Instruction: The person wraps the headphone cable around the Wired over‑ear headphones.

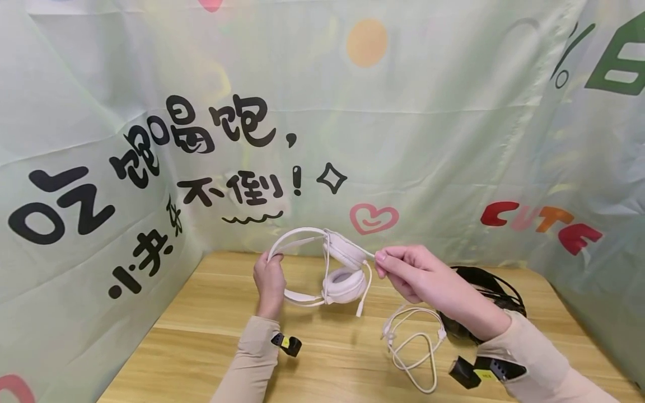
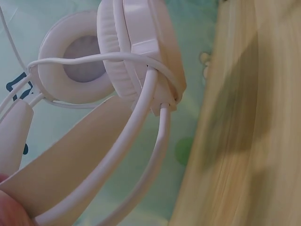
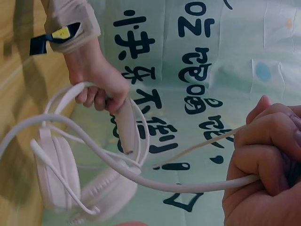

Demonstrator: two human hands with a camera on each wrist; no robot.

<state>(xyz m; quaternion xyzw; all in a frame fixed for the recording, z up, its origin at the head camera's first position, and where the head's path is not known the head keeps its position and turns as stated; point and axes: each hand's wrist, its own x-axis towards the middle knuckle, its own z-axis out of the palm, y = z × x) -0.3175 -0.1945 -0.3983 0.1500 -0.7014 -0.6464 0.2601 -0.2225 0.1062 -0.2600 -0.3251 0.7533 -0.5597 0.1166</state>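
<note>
A white headset with a boom microphone is held up over the table. My left hand grips it by the headband, at the side away from the ear cups. White cable is wound around both ear cups in the left wrist view. To the right of the headset, my right hand holds a stretch of that cable, pulled out from the cups with its fingers curled round it. A loose loop of white cord lies on the table below the right hand.
A black object with black bands lies at the right, partly hidden behind my right forearm. The wooden table is bordered by printed cloth walls at the back and sides.
</note>
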